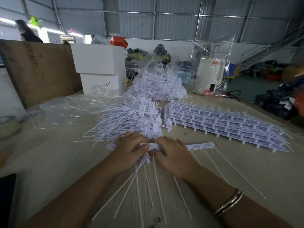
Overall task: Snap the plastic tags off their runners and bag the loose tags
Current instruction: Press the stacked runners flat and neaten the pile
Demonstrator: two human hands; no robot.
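Observation:
My left hand point(130, 150) and my right hand point(172, 155) meet at the middle of the table, both pinching a white runner strip of tags point(199, 146) that runs out to the right. Its long thin tails point(156, 183) fan toward me under my hands. My left fingers also hold several loose tags. Just behind my hands lies a pile of loose tags point(131, 119). A stack of whole runners point(222, 124) lies at the right. A clear bag full of tags point(159, 86) sits farther back.
Empty clear bags point(65, 109) lie at the left beside a tape roll point(8, 125). White boxes point(100, 66) and a bagged white kettle point(209, 74) stand at the back. A brown board point(37, 69) leans at the left. A person point(26, 32) stands far off.

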